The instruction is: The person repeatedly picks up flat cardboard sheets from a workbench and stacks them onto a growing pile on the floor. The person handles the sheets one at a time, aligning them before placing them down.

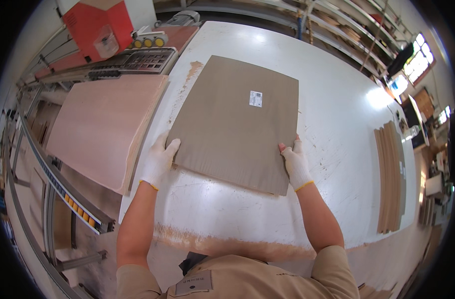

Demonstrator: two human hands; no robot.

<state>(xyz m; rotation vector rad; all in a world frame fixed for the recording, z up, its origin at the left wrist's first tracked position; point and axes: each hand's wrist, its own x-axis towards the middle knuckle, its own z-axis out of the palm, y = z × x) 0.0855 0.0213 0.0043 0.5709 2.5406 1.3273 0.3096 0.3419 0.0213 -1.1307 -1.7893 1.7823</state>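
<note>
A large grey-brown board [227, 129] lies over the white worktable, slightly turned, with a small white label [256, 98] on its upper face. My left hand [159, 158], in a white knit glove with a yellow cuff, grips its left edge near the front corner, thumb on top. On the opposite edge my right hand [296, 160], gloved the same way with bare fingertips showing, holds the board, thumb on the top face. The fingers beneath the board are hidden. Whether the board rests fully on the table or is slightly raised, I cannot tell.
The white worktable [337, 164] has a worn front edge. Pinkish panels [105, 124] are stacked at left, beside a roller rail [78, 207]. A red machine [98, 30] stands far left. Several brown boards [388, 174] are stacked at the table's right. Shelves [337, 30] line the back.
</note>
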